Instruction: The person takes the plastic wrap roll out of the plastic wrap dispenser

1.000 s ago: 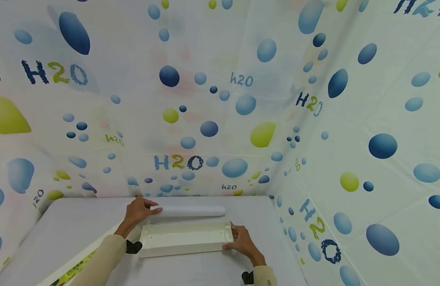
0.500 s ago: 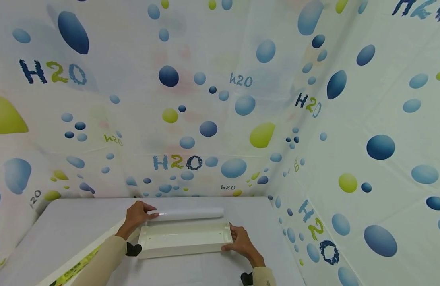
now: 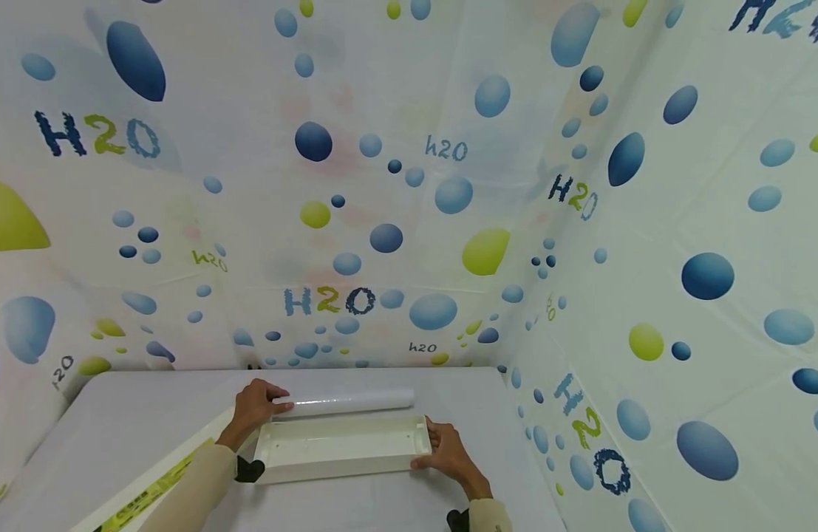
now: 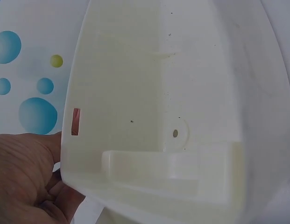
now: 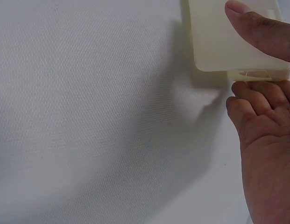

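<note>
A glossy white roll that looks like plastic wrap [image 3: 365, 401] lies sideways just behind a long, shallow cream-white box [image 3: 342, 468]. My left hand [image 3: 252, 411] pinches the roll's left end, thumb in front and fingers behind. In the left wrist view the box [image 4: 201, 84] fills most of the picture, and the hand [image 4: 23, 175] shows past its edge. At the box's right end, my right hand [image 3: 451, 454] grips the short wall. The right wrist view has its thumb on the box's side [image 5: 219, 42] and its fingers curled at the end.
A long white piece with a yellow printed label [image 3: 157, 486] lies slantwise at the left, partly under the left sleeve [image 3: 199, 484]. The white-covered table [image 3: 508, 495] meets a patterned curtain [image 3: 389, 325] at the back and right.
My left hand has brought the roll slightly nearer, down toward the box's back edge. The right hand keeps its grip on the box, which has hardly moved.
</note>
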Demonstrator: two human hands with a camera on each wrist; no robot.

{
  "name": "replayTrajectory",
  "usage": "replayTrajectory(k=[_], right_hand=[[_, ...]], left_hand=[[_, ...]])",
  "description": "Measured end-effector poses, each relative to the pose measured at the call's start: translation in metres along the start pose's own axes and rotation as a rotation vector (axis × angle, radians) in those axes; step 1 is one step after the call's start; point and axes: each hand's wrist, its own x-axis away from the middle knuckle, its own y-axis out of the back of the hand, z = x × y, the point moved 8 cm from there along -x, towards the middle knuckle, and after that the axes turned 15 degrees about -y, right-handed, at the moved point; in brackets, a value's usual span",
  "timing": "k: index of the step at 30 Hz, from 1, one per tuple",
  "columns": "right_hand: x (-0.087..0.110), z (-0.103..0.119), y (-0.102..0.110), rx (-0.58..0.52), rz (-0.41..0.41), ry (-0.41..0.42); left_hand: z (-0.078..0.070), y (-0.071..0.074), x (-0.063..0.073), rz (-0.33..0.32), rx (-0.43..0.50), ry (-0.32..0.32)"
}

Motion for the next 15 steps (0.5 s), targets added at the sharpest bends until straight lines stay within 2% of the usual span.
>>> replayTrajectory(k=[7,15], right_hand=[[0.0038,0.0044,-0.0015,0.001,0.005,-0.004],[0.0087,0.0027,-0.0008,0.001,0.008,0.008]], left_hand=[[-0.0039,0.0045,0.0047,0.004,-0.035,-0.036],[-0.0079,-0.0001,0.0068,0.028,-0.060,-0.070]])
